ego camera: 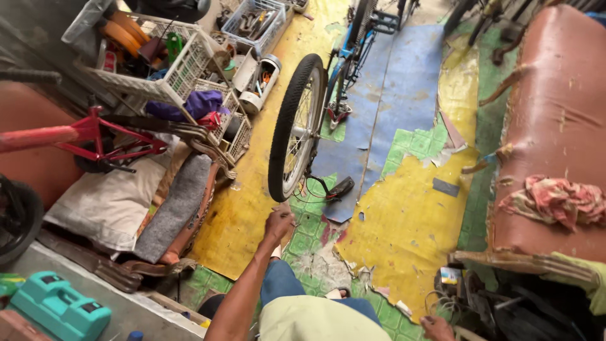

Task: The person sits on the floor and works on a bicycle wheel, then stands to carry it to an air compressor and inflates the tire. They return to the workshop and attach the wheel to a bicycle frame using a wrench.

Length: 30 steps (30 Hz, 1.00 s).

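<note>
- Our left hand (278, 222), fingers curled and holding nothing, touches the bicycle wheel (294, 129) at its near edge.
- Our right hand (437, 328) rests low right; grip unclear.
- We should steady the tyre gently.

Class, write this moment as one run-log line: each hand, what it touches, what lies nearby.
left hand: on bicycle tyre | right hand: low, by cables | nearby: white baskets, red frame, worn sofa
</note>
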Each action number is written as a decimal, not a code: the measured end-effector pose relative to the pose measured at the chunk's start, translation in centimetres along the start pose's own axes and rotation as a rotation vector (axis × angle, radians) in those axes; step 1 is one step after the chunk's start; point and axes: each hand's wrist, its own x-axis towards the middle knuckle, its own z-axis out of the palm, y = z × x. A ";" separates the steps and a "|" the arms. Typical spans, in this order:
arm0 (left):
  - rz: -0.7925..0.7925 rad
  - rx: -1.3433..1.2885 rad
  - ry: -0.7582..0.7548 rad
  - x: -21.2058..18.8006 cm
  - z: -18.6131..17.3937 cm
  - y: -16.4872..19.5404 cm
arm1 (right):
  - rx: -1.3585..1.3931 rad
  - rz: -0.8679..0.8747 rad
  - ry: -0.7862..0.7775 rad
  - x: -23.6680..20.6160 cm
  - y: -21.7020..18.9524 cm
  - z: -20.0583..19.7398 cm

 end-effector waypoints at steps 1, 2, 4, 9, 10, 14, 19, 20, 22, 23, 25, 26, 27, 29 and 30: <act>0.002 0.024 -0.023 0.3 0.3 0.2 | 0.071 0.011 -0.002 0.3 -0.3 0.3; -0.002 0.047 -0.051 0.6 1.0 0.8 | 0.170 0.038 0.003 0.6 -0.8 0.2; 0.008 0.084 -0.112 -0.4 2.5 1.1 | 0.333 0.072 0.014 0.2 -2.1 0.0; 0.148 0.159 -0.223 -0.3 6.4 4.5 | 0.459 -0.102 0.083 -1.7 -4.8 -0.6; 0.139 0.145 -0.240 -0.8 7.1 4.7 | 0.484 -0.161 0.089 -2.0 -5.0 -0.3; 0.182 0.157 -0.337 -0.8 8.9 7.2 | 0.608 -0.118 0.079 -2.7 -5.7 0.9; 0.313 0.344 -0.460 -0.4 9.6 9.9 | 0.534 0.063 0.057 -4.8 -1.5 2.8; 0.336 0.364 -0.464 -0.4 9.8 10.3 | 0.565 0.063 0.071 -5.2 -0.4 3.2; 0.336 0.370 -0.469 -0.2 9.6 10.6 | 0.628 0.065 0.081 -6.1 1.5 4.2; 0.331 0.347 -0.471 0.1 9.7 11.1 | 0.593 0.042 0.102 -6.4 1.9 4.6; 0.321 0.327 -0.488 0.0 9.8 11.6 | 0.514 0.089 0.110 -7.4 2.0 4.9; 0.335 0.329 -0.490 0.3 9.7 12.0 | 0.496 0.118 0.109 -7.6 1.6 5.0; 0.356 0.328 -0.493 0.7 9.7 12.5 | 0.487 0.128 0.111 -7.8 1.4 5.1; 0.358 0.324 -0.520 1.9 9.2 13.9 | 0.480 0.136 0.108 -7.8 -0.1 4.8; 0.335 0.329 -0.544 1.7 8.7 13.7 | 0.476 0.135 0.102 -8.3 -0.5 5.1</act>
